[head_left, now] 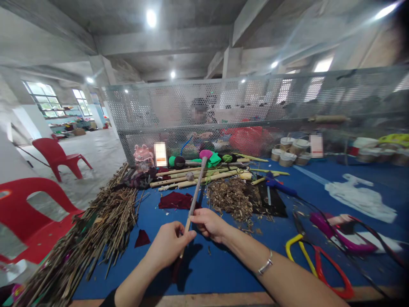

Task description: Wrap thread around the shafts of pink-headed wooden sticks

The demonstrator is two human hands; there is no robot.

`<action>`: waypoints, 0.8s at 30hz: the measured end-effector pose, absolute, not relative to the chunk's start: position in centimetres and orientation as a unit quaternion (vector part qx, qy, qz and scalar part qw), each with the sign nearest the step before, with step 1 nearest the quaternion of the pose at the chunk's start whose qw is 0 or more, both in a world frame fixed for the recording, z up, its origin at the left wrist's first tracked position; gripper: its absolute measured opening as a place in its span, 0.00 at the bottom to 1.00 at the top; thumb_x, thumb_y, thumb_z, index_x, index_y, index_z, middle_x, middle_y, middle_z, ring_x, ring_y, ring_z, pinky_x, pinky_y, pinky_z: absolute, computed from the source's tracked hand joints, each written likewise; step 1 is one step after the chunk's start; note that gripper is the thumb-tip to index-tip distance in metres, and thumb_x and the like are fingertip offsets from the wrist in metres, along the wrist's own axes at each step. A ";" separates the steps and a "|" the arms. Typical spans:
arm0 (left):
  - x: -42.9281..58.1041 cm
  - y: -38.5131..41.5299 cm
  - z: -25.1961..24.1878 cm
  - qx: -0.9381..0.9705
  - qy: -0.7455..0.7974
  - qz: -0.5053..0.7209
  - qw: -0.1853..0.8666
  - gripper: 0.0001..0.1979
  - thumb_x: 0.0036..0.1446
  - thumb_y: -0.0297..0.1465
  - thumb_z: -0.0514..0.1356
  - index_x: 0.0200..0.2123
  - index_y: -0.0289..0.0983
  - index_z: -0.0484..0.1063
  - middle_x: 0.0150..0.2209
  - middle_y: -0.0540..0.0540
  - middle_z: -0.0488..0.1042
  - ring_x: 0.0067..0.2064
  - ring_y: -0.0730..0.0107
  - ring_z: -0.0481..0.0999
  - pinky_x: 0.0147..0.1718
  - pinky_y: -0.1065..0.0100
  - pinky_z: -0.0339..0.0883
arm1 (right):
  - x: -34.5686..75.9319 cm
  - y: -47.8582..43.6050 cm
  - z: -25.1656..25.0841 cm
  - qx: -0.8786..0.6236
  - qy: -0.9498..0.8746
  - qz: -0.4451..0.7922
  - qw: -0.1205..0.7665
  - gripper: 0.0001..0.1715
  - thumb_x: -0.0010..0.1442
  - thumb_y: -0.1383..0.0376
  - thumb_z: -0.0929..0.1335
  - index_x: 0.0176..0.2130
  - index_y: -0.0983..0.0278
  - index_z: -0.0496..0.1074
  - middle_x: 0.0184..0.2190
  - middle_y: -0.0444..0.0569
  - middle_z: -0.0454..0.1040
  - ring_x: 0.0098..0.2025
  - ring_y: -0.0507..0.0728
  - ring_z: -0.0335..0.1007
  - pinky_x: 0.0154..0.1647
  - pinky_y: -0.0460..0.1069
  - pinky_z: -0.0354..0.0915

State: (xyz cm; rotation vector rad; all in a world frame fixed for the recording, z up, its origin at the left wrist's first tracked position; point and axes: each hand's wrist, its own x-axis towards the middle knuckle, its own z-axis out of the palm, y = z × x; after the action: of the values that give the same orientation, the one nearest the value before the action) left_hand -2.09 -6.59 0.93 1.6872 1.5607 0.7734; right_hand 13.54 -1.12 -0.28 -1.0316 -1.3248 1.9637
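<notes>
Stick [197, 187] with a magenta head [205, 154] was held just left of the brown chip pile [230, 198], pinched between thumb and fingers by left hand [169, 243] and right hand [211, 225]; grey wrapping [200, 175] seemed done along its upper length, its pale lower end [188, 224] left bare; on blurred cards [160, 153] beyond the pile, no writing could be read

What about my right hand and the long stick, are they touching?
Touching: the head view shows the right hand pinching the stick near its grey section's lower end.
</notes>
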 end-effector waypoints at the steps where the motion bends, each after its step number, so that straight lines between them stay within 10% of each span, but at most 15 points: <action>1: -1.6 -6.8 0.6 0.640 0.600 0.302 0.373 0.19 0.46 0.47 0.56 0.21 0.36 0.65 0.17 0.50 0.67 0.19 0.74 0.63 0.18 0.74 0.50 | 13.6 -1.2 -0.2 -0.388 -0.496 0.725 0.278 0.14 0.44 0.60 0.68 0.23 0.64 0.59 0.08 0.31 0.46 0.11 0.43 0.33 0.10 0.42 0.32; 12: -1.2 -2.4 2.4 0.646 0.595 0.357 0.320 0.23 0.53 0.47 0.46 0.27 0.34 0.69 0.18 0.49 0.68 0.18 0.72 0.65 0.19 0.73 0.56 | 15.3 -1.5 2.3 -0.385 -0.476 0.719 0.330 0.12 0.44 0.62 0.65 0.23 0.63 0.54 0.11 0.32 0.48 0.12 0.43 0.35 0.11 0.40 0.32; 18: 0.3 8.6 3.3 0.650 0.646 0.390 0.089 0.26 0.49 0.28 0.54 0.53 0.28 0.57 0.53 0.30 0.61 0.54 0.56 0.61 0.50 0.61 0.54 | 19.7 -6.0 4.9 -0.391 -0.498 0.688 0.356 0.10 0.46 0.61 0.66 0.24 0.63 0.59 0.13 0.35 0.49 0.13 0.44 0.38 0.11 0.41 0.36; 24: 1.2 13.4 3.0 0.731 0.577 0.331 0.154 0.23 0.38 0.24 0.60 0.43 0.34 0.69 0.46 0.40 0.70 0.49 0.60 0.66 0.49 0.67 0.55 | 27.2 -11.5 3.5 -0.496 -0.517 0.580 0.388 0.18 0.44 0.53 0.67 0.35 0.60 0.69 0.31 0.51 0.70 0.35 0.59 0.67 0.34 0.50 0.62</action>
State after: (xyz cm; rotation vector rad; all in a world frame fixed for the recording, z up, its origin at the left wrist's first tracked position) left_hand 1.24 13.45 2.99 2.0941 1.6550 0.9476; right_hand 27.19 -11.54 3.46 -1.2605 -1.3148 1.4751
